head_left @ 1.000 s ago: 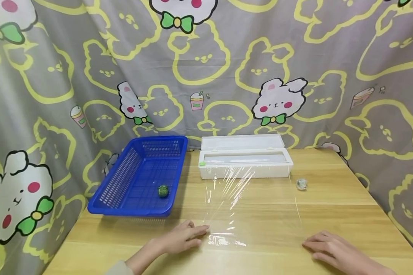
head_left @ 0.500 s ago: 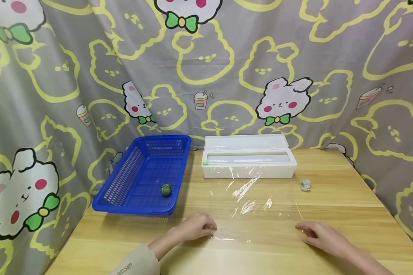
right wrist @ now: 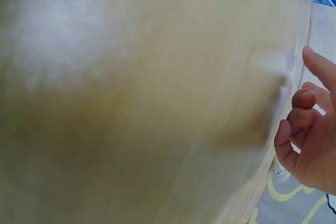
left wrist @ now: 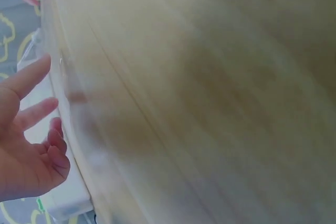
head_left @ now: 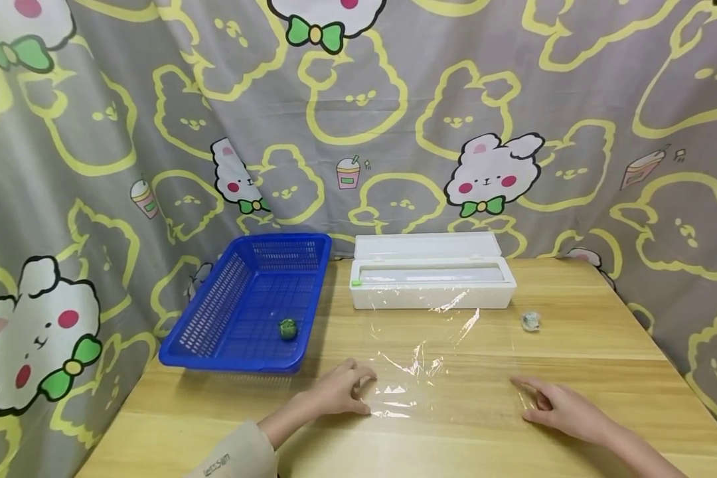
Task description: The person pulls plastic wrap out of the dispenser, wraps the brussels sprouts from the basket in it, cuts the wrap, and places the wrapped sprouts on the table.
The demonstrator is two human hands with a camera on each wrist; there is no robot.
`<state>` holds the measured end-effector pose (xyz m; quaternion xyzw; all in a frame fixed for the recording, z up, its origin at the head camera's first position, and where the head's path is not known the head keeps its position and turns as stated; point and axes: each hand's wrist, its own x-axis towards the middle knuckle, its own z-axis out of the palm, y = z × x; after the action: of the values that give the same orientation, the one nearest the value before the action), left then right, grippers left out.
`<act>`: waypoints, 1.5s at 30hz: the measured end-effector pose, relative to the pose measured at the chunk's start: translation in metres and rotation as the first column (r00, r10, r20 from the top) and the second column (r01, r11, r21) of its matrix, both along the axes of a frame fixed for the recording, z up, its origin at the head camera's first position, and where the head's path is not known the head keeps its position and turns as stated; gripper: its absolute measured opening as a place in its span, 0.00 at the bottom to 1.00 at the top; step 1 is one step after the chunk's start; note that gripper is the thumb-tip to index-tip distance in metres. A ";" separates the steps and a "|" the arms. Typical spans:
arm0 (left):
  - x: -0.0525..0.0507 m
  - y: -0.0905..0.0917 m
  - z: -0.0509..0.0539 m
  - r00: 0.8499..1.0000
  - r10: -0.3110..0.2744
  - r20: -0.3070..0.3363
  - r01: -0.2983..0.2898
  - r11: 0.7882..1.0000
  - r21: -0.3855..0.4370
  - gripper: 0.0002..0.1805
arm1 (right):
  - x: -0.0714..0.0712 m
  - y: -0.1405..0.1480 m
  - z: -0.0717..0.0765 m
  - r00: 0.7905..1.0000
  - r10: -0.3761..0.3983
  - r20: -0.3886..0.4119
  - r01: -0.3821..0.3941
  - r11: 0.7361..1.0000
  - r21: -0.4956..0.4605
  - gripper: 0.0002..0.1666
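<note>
Plainly, white box: it stands with its long front facing the person on the wood-grain counter; its lid is raised at the back, a pale roll shows inside, and a small green tab sits at its left end.
Clear film: it runs from the white box toward the person, wrinkled and shiny, reaching the space between the two hands.
Left hand: in front of the white box's left end, at the film's left edge, thumb and forefinger well apart, the others loosely bent; whether any film is caught in them I cannot tell.
Right hand: in front and to the right of the white box, near the film's right edge, forefinger extended, a gap to the thumb, other fingers curled; a grip on film cannot be made out.
Blue basket: left of the white box, with a green ball inside.
Crumpled pale ball: just off the white box's right front corner.
Patterned curtain: behind the white box.
</note>
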<state>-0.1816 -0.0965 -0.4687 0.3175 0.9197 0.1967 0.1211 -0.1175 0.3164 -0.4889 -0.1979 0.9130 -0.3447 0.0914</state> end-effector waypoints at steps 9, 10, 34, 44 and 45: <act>0.000 -0.005 -0.001 0.997 0.069 0.027 -0.066 0.994 -0.090 0.44 | 0.001 0.004 -0.001 1.000 0.007 -0.005 -0.007 0.997 0.073 0.39; 0.000 -0.006 -0.002 0.997 0.071 0.025 -0.068 0.993 -0.093 0.44 | 0.001 0.004 0.000 1.000 0.002 0.003 -0.003 0.997 0.077 0.39; -0.009 -0.032 0.042 0.936 -0.272 0.223 0.203 0.935 0.290 0.41 | 0.001 0.003 -0.005 1.000 -0.020 0.024 0.017 0.993 0.119 0.42; -0.014 -0.057 0.078 0.966 -0.252 0.050 0.200 0.859 0.471 0.38 | 0.001 0.003 -0.006 1.000 -0.004 -0.003 0.004 0.994 0.107 0.40; -0.016 -0.061 0.080 0.972 -0.230 0.047 0.181 0.861 0.475 0.38 | 0.002 0.003 -0.006 1.000 -0.003 -0.013 0.005 0.993 0.121 0.40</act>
<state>-0.1974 -0.1575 -0.3887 0.4233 0.7986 0.4140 0.1081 -0.1158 0.3197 -0.4952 -0.1923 0.9332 -0.2876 0.0969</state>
